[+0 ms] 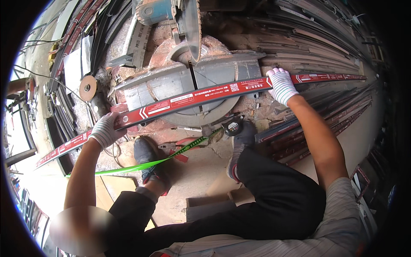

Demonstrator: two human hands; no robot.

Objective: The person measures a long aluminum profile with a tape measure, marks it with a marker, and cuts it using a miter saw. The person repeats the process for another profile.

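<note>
A long red metal profile (197,96) with white labels lies across the grey base of a mitre saw (188,81), under its raised round blade (193,30). My left hand (105,129), in a white knit glove, grips the profile left of the saw. My right hand (281,85), also gloved, presses down on the profile right of the saw. A tape measure (232,127) rests by my right shoe, its green tape (141,165) pulled out toward the left.
I squat on the dusty floor, shoes close to the saw. Red-handled pliers (177,150) lie between my feet. Stacks of long metal profiles (317,47) fill the right and back. A grinding disc (87,88) and more strips lie at the left.
</note>
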